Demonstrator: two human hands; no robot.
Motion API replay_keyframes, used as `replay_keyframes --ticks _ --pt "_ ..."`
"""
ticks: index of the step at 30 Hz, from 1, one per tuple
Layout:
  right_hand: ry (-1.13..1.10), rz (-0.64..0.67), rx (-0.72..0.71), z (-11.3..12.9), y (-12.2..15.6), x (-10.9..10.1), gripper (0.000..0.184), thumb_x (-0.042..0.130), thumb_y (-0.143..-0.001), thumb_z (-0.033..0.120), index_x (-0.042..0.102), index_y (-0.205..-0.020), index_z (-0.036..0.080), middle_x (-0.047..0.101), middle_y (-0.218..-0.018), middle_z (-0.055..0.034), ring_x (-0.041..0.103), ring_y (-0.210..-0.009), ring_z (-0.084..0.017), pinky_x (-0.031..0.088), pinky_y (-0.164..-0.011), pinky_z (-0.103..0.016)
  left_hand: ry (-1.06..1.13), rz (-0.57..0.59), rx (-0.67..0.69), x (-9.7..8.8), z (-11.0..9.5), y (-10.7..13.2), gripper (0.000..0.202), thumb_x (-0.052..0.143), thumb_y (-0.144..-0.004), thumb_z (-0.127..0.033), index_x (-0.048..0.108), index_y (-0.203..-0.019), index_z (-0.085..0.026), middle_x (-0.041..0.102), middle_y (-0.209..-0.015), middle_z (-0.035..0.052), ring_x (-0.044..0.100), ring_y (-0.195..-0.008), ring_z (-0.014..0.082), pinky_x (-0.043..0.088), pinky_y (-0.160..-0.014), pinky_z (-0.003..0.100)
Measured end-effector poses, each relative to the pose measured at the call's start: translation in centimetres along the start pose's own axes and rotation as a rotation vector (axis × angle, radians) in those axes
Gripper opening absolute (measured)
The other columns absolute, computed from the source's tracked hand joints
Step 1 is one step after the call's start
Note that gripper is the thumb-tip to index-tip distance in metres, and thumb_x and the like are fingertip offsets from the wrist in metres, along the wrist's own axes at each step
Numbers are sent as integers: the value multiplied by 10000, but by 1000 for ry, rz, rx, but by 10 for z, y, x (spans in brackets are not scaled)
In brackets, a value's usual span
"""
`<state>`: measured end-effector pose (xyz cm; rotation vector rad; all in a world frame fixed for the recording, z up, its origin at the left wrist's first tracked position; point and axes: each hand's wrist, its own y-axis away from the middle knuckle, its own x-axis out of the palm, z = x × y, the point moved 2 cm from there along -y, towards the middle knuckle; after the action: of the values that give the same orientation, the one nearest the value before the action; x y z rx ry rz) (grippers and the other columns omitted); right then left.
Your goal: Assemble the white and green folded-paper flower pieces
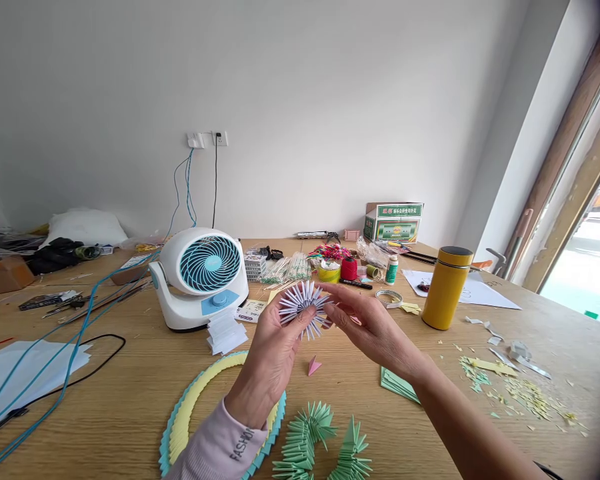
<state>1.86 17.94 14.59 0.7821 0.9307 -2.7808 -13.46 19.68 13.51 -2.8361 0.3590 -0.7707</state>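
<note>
My left hand (270,357) grips a round, spiky white origami piece (300,300) made of folded paper units, with the thumb laid across its middle. At its right edge my right hand (375,327) pinches the folded points between thumb and fingers. Below my hands lies a small pink folded paper piece (314,365). A yellow and blue paper ring (180,420) sits under my left forearm, which hides part of it. Nearer me are green folded-paper chains (303,443). A stack of green paper strips (397,383) is partly covered by my right forearm.
A white fan (200,280) stands left, beside white paper slips (226,332). Blue cables (83,327) cross the table's left side. A yellow flask (447,290) stands right, near tape (389,299) and paper scraps (525,393). A cardboard box (393,223) is against the wall.
</note>
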Motion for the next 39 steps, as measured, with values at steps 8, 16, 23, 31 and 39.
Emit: replay_keyframes --ticks 8,16,23,31,39 --pt "15 -3 -49 3 -1 3 439 497 -984 315 563 -1390 164 757 -957 -77 710 -810 -196 563 -704 -325 -38 -1 26 -1 2 -1 407 819 -703 -210 677 -1081 -160 728 -1069 55 650 -1039 205 460 -1008 347" --pt "-37 5 -18 -4 0 2 461 539 -940 288 529 -1375 136 722 -933 -82 720 -753 -194 575 -684 -343 -18 -12 13 -3 4 -2 421 834 -683 -196 678 -1072 -159 725 -1032 47 655 -1000 191 476 -962 321" --pt "-137 -25 -12 -7 -1 2 442 579 -915 257 507 -1340 159 693 -921 -65 706 -761 -184 582 -696 -347 94 7 -52 3 -2 -1 312 794 -727 -192 706 -1023 -146 739 -1006 59 683 -929 188 544 -830 286" --pt "-232 -11 4 -16 -2 3 378 592 -924 241 535 -1293 185 718 -950 -60 722 -814 -178 597 -744 -326 228 -75 -157 4 -6 3 241 563 -837 -124 716 -1024 -125 735 -1041 95 679 -980 210 573 -830 316" --pt "-277 -39 32 -14 -2 2 336 595 -921 237 559 -1252 191 722 -927 -44 722 -804 -164 599 -734 -302 197 -37 -158 3 -4 1 288 581 -786 -46 703 -1027 -146 726 -1104 75 658 -1071 211 535 -943 327"
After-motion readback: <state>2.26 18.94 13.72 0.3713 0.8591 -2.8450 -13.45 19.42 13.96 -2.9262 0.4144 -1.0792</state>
